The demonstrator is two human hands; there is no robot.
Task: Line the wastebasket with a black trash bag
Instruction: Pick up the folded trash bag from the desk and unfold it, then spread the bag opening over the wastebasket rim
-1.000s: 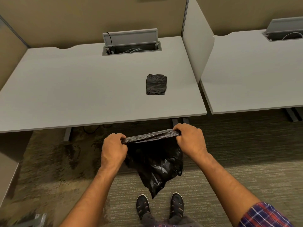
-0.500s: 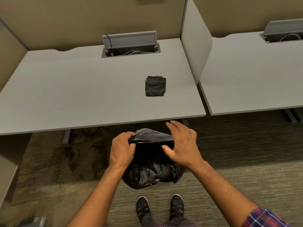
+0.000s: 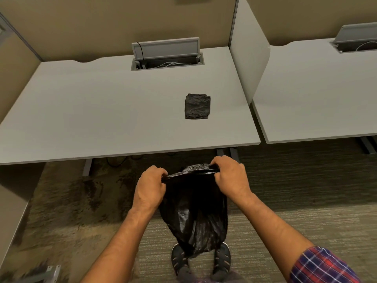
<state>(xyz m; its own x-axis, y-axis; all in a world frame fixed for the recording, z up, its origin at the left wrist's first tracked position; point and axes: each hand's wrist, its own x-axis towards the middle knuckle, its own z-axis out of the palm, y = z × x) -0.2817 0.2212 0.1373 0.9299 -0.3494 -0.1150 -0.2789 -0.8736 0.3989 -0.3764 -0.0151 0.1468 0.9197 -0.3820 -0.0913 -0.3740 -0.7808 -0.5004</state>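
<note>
— Hands first: where are they, and what have they got?

— Both are out in front of the person, below the near edge of the worktop (image 3: pixel 102 111). The left hand (image 3: pixel 150 187) and the right hand (image 3: pixel 230 176) each have their fingers curled tight and clamped on the top edge of the black trash bag (image 3: pixel 195 213), one at each end, so the gathered rim runs taut between them.

— And the rest of the bag?

— It hangs loose beneath the hands, glossy and wrinkled, its lower end in front of the person's dark shoes (image 3: pixel 179 260) on the carpet (image 3: pixel 306 221).

— Is the bag's mouth open?

— A small fold of plastic bulges up by the right hand, but whether the mouth is parted I cannot tell.

— Any writing, a brand, a label?

— None that can be read, on the bag or anywhere else.

— What lies on the worktop?

— A folded black square of plastic (image 3: pixel 197 106), flat, toward the right side and well apart from the hands. At the back, a cable hatch (image 3: pixel 166 56) stands with its lid tilted up and white wires showing inside.

— Anything to the right?

— A white divider panel (image 3: pixel 250 50) stands between this worktop and a second desk (image 3: pixel 316 92). A red and blue plaid sleeve (image 3: pixel 320 266) shows on the right arm.
</note>
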